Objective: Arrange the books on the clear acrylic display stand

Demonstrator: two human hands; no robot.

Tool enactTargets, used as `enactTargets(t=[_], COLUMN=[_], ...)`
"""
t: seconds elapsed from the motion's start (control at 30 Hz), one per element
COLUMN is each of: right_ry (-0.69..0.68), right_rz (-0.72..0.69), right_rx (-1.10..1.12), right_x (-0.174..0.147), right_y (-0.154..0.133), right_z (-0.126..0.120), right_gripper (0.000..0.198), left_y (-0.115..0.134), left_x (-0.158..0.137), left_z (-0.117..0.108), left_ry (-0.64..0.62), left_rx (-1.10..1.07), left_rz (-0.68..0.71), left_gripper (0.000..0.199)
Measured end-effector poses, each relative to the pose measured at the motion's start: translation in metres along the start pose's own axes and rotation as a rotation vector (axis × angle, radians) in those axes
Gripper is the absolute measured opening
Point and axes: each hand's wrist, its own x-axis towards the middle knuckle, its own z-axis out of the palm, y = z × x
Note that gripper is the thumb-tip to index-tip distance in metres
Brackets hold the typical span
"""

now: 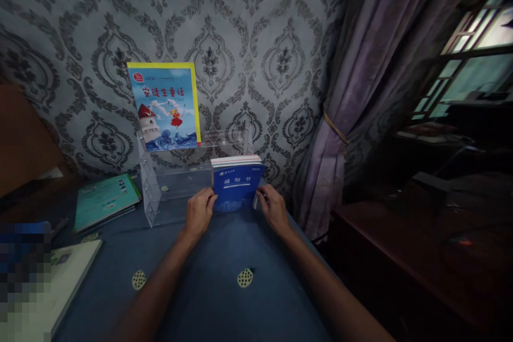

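Observation:
Between my hands stands a small stack of books with a blue-covered book [238,189] at the front, white Chinese lettering and "2022" on its cover. My left hand [199,211] grips the left edge, and my right hand [274,208] grips the right edge, fingers closed. Behind and around the books is a clear plastic book rack [148,184], and the lower part of the books is at its bottom level. A light-blue storybook [164,109] with a yellow border rests upright on the rack's top level at the left.
Left of the rack lies a green book [106,197] on another one. A pale book [74,272] is at the lower left, partly blurred out. The blue tablecloth [208,288] has pineapple prints. A patterned wall stands behind; a tied purple curtain [352,85] and dark red furniture [401,256] are at the right.

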Motion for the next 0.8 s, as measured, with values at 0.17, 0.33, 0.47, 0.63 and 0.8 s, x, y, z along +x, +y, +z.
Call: enactTargets(t=[0.17,0.33,0.47,0.63,0.8], right_ry=[-0.012,-0.010,0.004,0.072,0.185], right_rz=[-0.003,0.007,0.044,0.162,0.180], right_rx=[-0.018,-0.014,0.007,0.086,0.222], right_x=[0.001,0.000,-0.003,0.002,0.020], right_y=[-0.001,-0.003,-0.005,-0.023,-0.042], right_z=[-0.001,-0.001,0.000,-0.006,-0.016], right_gripper=[0.021,0.020,0.020,0.020,0.025], left_y=[-0.001,-0.002,-0.002,-0.001,0.004], left_x=[0.003,0.009,0.011,0.009,0.014], left_z=[-0.002,-0.005,-0.005,-0.004,-0.008], left_ry=[-0.047,-0.084,-0.093,-0.048,-0.019], left_rx=[0.046,0.088,0.097,0.056,0.019], left_rz=[0.014,0.018,0.017,-0.004,-0.076], left_gripper=[0.024,0.023,0.022,0.012,0.011])
